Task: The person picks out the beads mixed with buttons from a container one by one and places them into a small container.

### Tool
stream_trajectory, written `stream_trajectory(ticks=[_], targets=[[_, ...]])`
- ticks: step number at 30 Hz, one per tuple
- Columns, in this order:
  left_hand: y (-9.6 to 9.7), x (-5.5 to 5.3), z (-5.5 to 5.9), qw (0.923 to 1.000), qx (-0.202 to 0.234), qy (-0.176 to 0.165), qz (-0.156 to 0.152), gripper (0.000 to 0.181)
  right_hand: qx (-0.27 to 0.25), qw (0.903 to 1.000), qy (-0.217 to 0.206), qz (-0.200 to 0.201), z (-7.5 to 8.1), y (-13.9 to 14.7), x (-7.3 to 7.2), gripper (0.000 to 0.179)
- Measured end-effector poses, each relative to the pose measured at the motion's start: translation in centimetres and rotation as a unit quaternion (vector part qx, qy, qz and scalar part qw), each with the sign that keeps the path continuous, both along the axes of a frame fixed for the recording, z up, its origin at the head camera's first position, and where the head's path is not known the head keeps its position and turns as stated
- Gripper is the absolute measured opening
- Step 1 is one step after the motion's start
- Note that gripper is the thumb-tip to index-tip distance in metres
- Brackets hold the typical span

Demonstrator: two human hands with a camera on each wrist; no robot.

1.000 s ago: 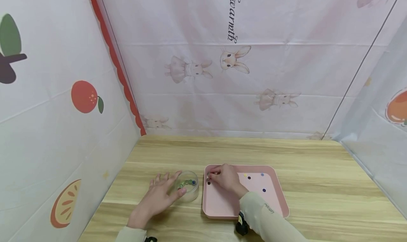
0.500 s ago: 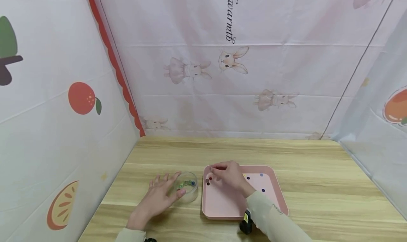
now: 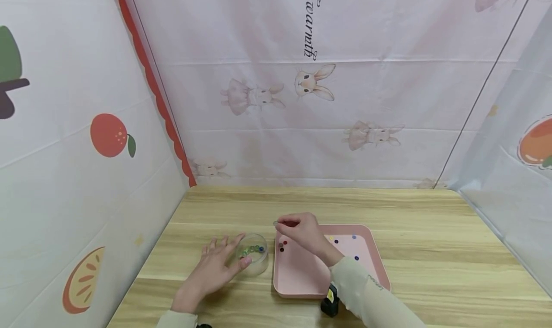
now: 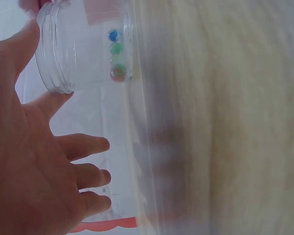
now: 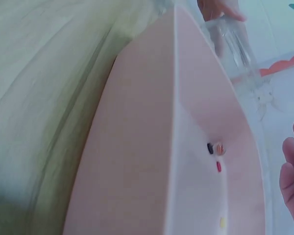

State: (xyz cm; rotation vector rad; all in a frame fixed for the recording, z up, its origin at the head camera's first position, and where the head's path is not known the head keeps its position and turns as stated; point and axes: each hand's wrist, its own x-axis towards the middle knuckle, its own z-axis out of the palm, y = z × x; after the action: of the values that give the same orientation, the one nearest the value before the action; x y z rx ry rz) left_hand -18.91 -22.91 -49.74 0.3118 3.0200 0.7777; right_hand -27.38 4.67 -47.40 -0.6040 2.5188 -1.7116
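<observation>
Just above the pink tray's (image 3: 293,296) far left corner, my right hand (image 3: 304,232) pinches a small clear marble (image 3: 275,223) between thumb and fingertips. Left of the tray stands a clear round jar (image 3: 257,268) without a lid. My left hand (image 3: 211,273) holds the jar between thumb and index finger, the other fingers spread. Inside it are several marbles, among them a blue marble (image 4: 114,35) and a green marble (image 4: 116,48). In the tray's left part lie a red-streaked marble (image 5: 219,149), a black button (image 5: 210,148) and a red button (image 5: 218,167).
Toward the tray's right side lie a yellow button (image 3: 330,238), a light blue button (image 3: 354,237) and dark blue buttons (image 3: 356,258). A wooden tabletop (image 3: 431,251) extends around. Printed cloth walls (image 3: 276,151) stand behind and at both sides.
My right hand has lifted from the tray's left side with the clear marble and moved up and left to the tray's rim. My left hand has stayed at the jar.
</observation>
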Motion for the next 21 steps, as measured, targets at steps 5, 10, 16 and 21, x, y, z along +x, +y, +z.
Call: stream_trajectory(ticks=[5, 10, 16, 21], targets=[[-0.1, 0.0, 0.0, 1.0, 0.001, 0.0, 0.002, 0.071, -0.003, 0.9999, -0.003, 0.012, 0.6, -0.5, 0.2, 0.021], [-0.1, -0.1, 0.0, 1.0, 0.003, 0.004, 0.003, 0.072, -0.009, 0.9997, -0.003, 0.02, 0.9, -1.0, 0.3, 0.023], [-0.2, -0.2, -0.2, 1.0, 0.005, 0.001, 0.002, 0.073, -0.018, 0.9993, -0.002, 0.033, 1.3, -1.5, 0.6, 0.023], [-0.2, -0.1, -0.2, 1.0, 0.005, 0.0, 0.003, 0.073, -0.023, 0.9987, -0.001, 0.046, 1.6, -2.0, 0.8, 0.021]])
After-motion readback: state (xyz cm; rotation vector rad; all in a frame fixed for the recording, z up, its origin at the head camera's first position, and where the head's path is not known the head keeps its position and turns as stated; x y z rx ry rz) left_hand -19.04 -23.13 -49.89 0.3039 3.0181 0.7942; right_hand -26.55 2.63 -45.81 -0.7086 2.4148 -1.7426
